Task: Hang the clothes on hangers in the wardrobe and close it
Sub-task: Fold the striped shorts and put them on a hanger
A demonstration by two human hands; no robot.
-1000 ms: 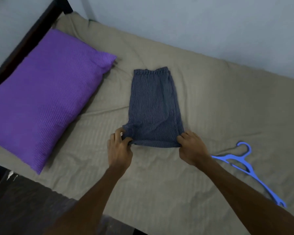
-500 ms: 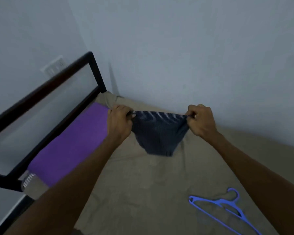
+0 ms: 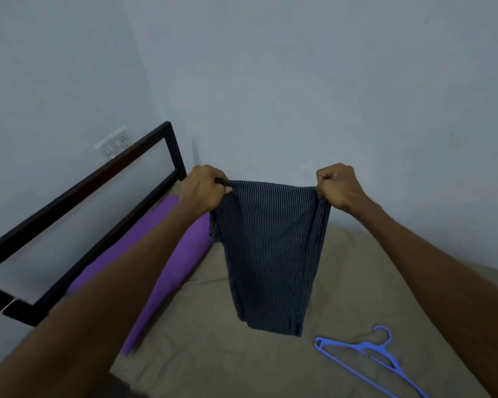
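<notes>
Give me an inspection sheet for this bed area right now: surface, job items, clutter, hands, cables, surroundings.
Surface: beige bed sheet, wrinkled.
Job's things: striped shorts held up in the air, hanging; blue hanger lying flat on the sheet at right.
Clutter: purple pillow by the headboard.
Hands: left hand and right hand each grip a top corner of the shorts.
Cables: nothing seen.
Surroundings: dark bed frame, wall socket plate, pale walls; no wardrobe in view.

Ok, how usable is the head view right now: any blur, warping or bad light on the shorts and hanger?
Head view: dim, flat, bluish light, no glare. The striped shorts are fairly sharp, pinstripes readable, as is each hand's grip, left hand and right hand. The near forearms and the purple pillow are smeared. Wide-angle warping bends the black bed frame. The blue hanger is clear.
</notes>
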